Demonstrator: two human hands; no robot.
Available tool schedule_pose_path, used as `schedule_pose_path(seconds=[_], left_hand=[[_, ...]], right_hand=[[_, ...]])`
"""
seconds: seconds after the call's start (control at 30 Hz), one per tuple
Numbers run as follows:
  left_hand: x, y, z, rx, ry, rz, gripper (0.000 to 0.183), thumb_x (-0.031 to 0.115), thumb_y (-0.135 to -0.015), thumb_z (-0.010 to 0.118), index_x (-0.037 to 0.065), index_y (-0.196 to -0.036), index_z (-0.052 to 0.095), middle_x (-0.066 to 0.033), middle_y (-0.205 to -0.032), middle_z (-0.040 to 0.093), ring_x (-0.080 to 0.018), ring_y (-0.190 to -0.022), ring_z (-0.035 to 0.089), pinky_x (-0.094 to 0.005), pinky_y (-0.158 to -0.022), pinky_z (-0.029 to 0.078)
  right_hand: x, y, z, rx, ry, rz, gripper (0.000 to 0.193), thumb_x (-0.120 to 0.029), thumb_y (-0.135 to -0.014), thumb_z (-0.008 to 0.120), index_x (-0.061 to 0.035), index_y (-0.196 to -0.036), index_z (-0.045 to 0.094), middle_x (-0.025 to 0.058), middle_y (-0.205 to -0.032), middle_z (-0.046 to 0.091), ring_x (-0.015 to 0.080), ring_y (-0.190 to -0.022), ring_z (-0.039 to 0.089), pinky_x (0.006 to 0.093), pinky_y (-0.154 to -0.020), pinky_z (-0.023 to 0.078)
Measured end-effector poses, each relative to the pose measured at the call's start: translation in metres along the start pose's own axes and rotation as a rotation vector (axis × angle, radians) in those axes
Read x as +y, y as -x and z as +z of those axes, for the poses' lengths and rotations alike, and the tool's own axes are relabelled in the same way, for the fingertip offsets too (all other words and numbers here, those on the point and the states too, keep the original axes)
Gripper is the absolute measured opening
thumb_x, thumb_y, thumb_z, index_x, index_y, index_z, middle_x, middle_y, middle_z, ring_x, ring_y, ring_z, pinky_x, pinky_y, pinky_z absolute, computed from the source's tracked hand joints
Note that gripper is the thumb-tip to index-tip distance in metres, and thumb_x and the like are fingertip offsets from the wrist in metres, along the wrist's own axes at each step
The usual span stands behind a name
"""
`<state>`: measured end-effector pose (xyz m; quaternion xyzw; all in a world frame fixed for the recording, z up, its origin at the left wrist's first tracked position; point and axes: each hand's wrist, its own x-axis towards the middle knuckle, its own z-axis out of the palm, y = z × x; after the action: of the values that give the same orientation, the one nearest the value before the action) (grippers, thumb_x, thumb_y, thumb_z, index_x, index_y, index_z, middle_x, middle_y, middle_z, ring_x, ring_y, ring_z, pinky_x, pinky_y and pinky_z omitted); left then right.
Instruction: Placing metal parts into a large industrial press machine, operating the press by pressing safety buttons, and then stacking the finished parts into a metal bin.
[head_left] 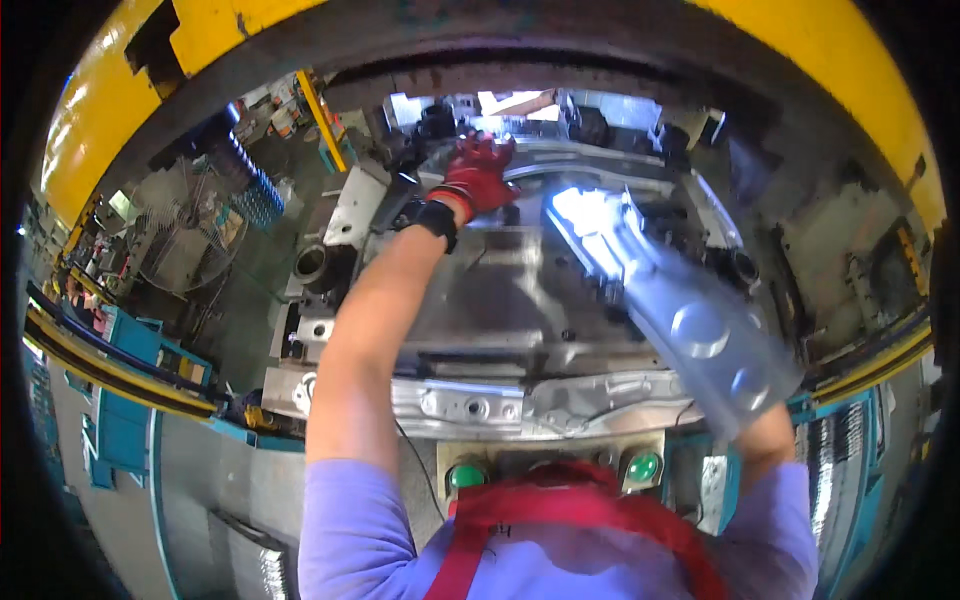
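Observation:
My left hand (480, 172), in a red glove, reaches over the far side of the press die (465, 300); its fingers look spread, with nothing visible in them. A dark band circles that wrist. On the right, a long stamped sheet-metal part (695, 325) with round raised bosses slants above the die, smeared by motion, its far end shining brightly. My right forearm (768, 440) goes up behind the part's near end. The part hides my right hand, but it appears to be carried by that hand.
A yellow press frame (905, 110) arches overhead and down both sides. Two green push buttons (466, 476) sit on a box at the die's near edge. A caged fan (190, 225) stands left. Stacked metal sheets (250, 555) lie at lower left. Beyond the die, another person's arm (522, 104) shows.

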<state>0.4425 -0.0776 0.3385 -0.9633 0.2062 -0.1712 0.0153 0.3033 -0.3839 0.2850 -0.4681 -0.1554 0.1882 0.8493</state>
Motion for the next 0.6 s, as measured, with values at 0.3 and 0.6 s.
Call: schedule_pose_path(seconds=[0.3,0.6], left_hand=[[-0.003,-0.060,-0.005,0.049,0.148,0.034,0.072,0.046,-0.054,0.072,0.008,-0.113,0.054,-0.0191,-0.114,0.053,-0.0367,-0.110,0.047,-0.0463,-0.099,0.029],[-0.012,0.082,-0.056,0.437,0.064,0.067,0.093,0.043,-0.052,0.076,0.015,-0.132,0.038,-0.0162,-0.120,0.045,-0.0350,-0.116,0.038,-0.0498,-0.106,0.019]], right_hand=[[0.085,0.047,-0.021,0.048,-0.126,0.044,0.043,-0.016,-0.088,0.054,-0.0014,-0.127,0.043,0.0108,-0.121,0.052,0.0198,-0.111,0.051,0.0321,-0.095,0.041],[0.007,0.152,0.004,0.022,0.235,0.440,0.041,-0.001,-0.082,0.054,0.0015,-0.122,0.048,0.0134,-0.118,0.055,0.0233,-0.110,0.053,0.0331,-0.094,0.042]])
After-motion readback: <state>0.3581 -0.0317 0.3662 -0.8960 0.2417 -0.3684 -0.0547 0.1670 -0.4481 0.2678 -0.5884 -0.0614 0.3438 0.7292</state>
